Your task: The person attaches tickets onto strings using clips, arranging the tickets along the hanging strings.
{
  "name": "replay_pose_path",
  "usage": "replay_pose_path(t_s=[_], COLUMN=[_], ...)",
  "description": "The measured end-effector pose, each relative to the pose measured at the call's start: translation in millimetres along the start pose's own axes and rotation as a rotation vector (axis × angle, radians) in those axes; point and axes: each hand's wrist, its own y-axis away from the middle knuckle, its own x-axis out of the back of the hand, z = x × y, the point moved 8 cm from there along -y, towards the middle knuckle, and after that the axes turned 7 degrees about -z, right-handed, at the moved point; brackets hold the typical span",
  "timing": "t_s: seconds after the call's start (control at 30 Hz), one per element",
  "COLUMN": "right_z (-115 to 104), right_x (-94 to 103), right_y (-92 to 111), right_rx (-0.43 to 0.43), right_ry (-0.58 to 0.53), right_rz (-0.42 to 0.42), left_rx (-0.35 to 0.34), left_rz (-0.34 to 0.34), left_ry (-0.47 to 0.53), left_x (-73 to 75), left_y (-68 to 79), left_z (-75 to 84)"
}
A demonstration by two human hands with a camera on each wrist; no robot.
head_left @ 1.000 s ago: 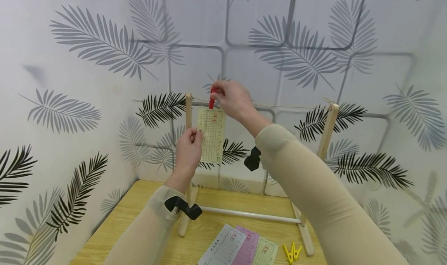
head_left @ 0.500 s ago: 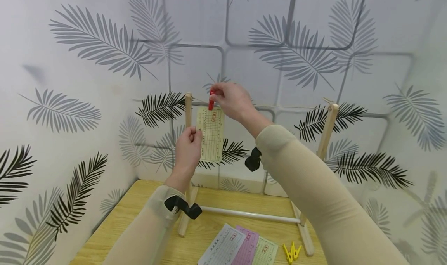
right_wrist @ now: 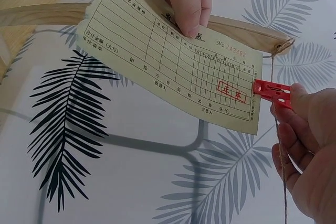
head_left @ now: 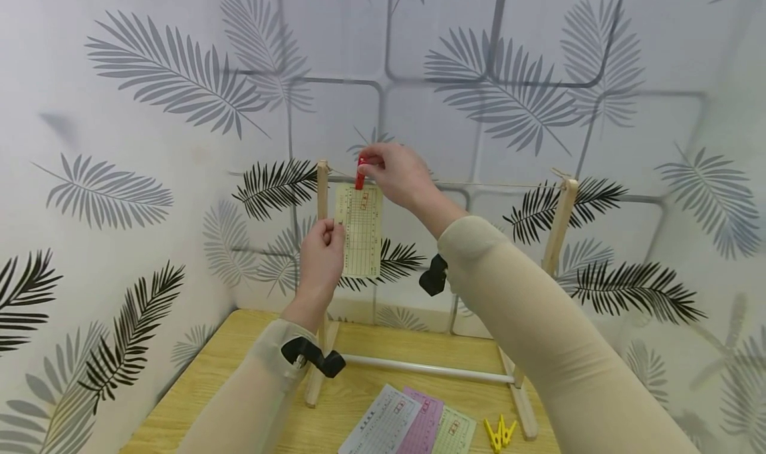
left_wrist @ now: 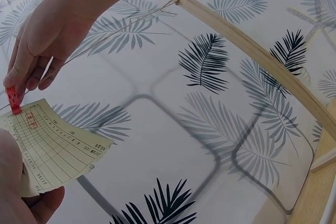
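A pale yellow receipt slip (head_left: 362, 234) hangs lengthwise at the string near the left wooden post. My left hand (head_left: 322, 251) pinches its left edge between thumb and fingers. At its top edge sits a red clothespin (right_wrist: 272, 92), which my right hand (head_left: 396, 171) pinches by the handle end. The right wrist view shows the clothespin's tip on the slip's printed end, with the string (right_wrist: 280, 145) passing by the clothespin and in front of my right fingers. Red stamped characters and ruled lines show on the slip.
Two wooden posts, left (head_left: 323, 191) and right (head_left: 561, 225), hold the string, with a white rod (head_left: 427, 368) low between them. On the wooden table (head_left: 197, 387) lie a white slip (head_left: 381, 421), a pink slip (head_left: 421, 424), another yellow slip (head_left: 455, 431) and yellow clothespins (head_left: 500, 433).
The slip and red clothespin have shifted very slightly left and down, with the right hand along with them. Both hands keep their holds.
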Motion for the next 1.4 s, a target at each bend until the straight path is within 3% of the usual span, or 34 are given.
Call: replay_pose_path(t_s=[0.43, 0.7, 1.07, 1.4], right_z=[3.4, 10.6, 19.4, 25.8], right_x=[0.3, 7.5, 19.8, 19.3], right_y=[3.0, 14.6, 37.0, 66.7], right_rx=[-0.011, -0.007, 0.084, 0.165], right_ry=[0.022, 0.049, 0.098, 0.111], right_rz=[0.004, 0.022, 0.107, 0.183], left_rx=[0.021, 0.038, 0.032, 0.034], left_rz=[0.004, 0.005, 0.013, 0.021], left_ry=[-0.004, 0.026, 0.053, 0.033], left_x=[3.5, 6.5, 11.4, 14.7], left_y=[7.4, 14.9, 25.8, 34.5], left_z=[-8.8, -18.2, -24.7, -28.5])
